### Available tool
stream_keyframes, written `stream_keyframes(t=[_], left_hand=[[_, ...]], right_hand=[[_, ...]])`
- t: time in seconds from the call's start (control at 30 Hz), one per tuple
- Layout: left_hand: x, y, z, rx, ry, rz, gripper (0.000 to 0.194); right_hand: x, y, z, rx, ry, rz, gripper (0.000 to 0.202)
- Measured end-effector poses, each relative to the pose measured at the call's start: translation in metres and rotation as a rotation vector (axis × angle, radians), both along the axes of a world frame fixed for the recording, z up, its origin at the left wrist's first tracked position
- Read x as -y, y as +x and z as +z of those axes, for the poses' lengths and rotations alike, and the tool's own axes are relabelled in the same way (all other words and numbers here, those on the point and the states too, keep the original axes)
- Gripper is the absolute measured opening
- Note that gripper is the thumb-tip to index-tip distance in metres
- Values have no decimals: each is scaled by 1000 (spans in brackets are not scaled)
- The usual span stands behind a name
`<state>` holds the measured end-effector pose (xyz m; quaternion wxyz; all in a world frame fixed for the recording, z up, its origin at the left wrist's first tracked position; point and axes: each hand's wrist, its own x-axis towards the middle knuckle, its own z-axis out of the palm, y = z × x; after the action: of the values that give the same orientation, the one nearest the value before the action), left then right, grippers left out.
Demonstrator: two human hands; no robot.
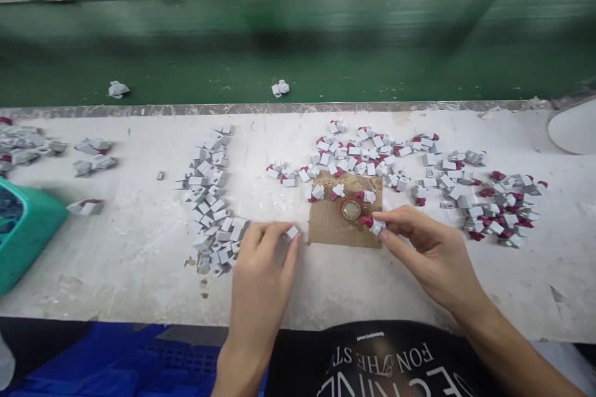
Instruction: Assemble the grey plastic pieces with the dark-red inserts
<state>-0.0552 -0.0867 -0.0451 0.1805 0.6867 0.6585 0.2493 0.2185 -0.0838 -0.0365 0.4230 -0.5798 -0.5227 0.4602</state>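
My left hand (267,260) pinches a small grey plastic piece (292,232) between thumb and forefinger, beside a long pile of similar grey pieces (212,198). In my right hand (426,254), thumb and fingertips grip a small grey-and-maroon plastic part (374,224) over the front right of a brown cardboard square (333,231). A small round dish (349,209) with an orange-red rim sits on the cardboard, just left of that part. A few more grey-and-maroon parts lie along the cardboard's far edge.
Grey-and-maroon parts (503,211) are heaped at the right, with more behind the cardboard. A teal bin (32,229) stands at the left edge. Beyond the white table (153,273) runs a green belt (195,43) carrying two grey clusters. Blue crates (116,366) show below.
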Motion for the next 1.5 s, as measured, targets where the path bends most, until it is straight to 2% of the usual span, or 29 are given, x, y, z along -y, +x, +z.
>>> stream_keyframes(t=[0.27, 0.47, 0.57, 0.7, 0.83, 1.0, 1.23, 1.5], left_hand=[[-1, 7, -9, 67, -42, 32, 27], [0, 6, -9, 135, -61, 57, 15], [2, 9, -6, 214, -47, 64, 14], [0, 22, -4, 390, -63, 134, 16], [-7, 39, -8, 584, -106, 73, 19], [-13, 51, -15, 701, -113, 28, 22], [-13, 51, -9, 741, -188, 11, 24], [-17, 58, -8, 924, -212, 38, 11]], right_hand=[[-10, -2, 2, -53, 3, -10, 16], [-17, -3, -1, -5, 37, 9, 16], [-20, -3, -2, -27, 9, 10, 14], [-21, -3, -5, -91, -51, 16, 18], [-20, -5, -9, -125, -88, -11, 21], [-17, -8, -14, -87, 8, -14, 18], [-16, -11, -12, 48, 139, 0, 18], [-14, -11, -14, 96, 203, 10, 26]])
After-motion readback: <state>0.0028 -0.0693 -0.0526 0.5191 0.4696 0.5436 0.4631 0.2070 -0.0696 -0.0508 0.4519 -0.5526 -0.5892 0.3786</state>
